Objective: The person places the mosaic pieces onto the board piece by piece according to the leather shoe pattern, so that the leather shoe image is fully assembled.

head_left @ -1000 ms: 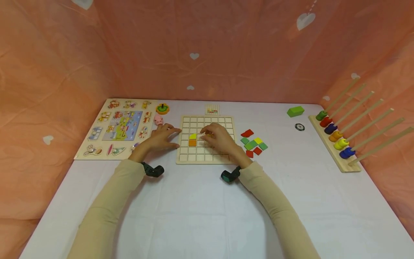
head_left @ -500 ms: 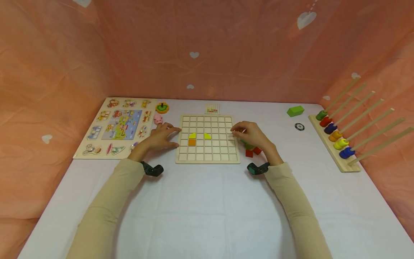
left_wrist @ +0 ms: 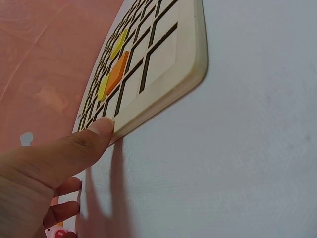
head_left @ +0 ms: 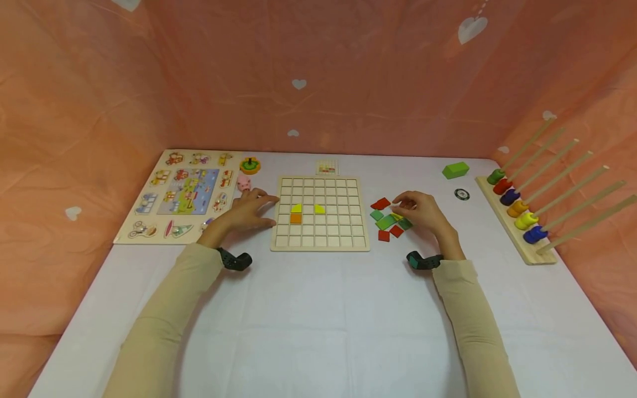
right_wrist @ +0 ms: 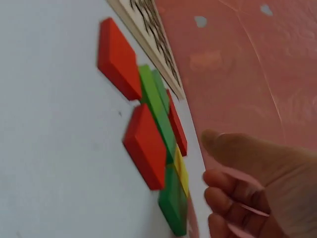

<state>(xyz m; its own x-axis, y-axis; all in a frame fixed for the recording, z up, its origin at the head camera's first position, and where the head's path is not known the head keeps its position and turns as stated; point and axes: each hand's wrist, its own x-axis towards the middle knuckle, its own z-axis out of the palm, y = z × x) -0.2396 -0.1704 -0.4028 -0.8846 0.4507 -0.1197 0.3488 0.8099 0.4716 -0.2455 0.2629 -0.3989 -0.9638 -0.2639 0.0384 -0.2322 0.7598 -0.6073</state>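
Observation:
A wooden grid board (head_left: 318, 232) lies mid-table, bearing an orange square tile (head_left: 296, 219) and two yellow tiles, one directly behind the orange and the other (head_left: 319, 209) further right. My left hand (head_left: 249, 211) rests at the board's left edge, its thumb touching the rim in the left wrist view, fingers loosely spread. Right of the board lie loose tiles: several red ones (right_wrist: 146, 146), several green ones (right_wrist: 157, 106) and a yellow one (right_wrist: 181, 171). Over the right side of these tiles hovers my right hand (head_left: 422, 211), its fingers slightly bent and nothing seen between them.
A picture puzzle board (head_left: 149, 221) lies at the left, with a pink pig piece (head_left: 244, 182) beside it. A small pattern card (head_left: 327, 167) is behind the grid. At the right stand a pegged rack (head_left: 517, 224), a green block (head_left: 455, 170) and a round disc (head_left: 461, 194).
My right hand has left the board and moved right to the loose tiles. A second yellow tile now shows on the grid where that hand was. The left hand stays put.

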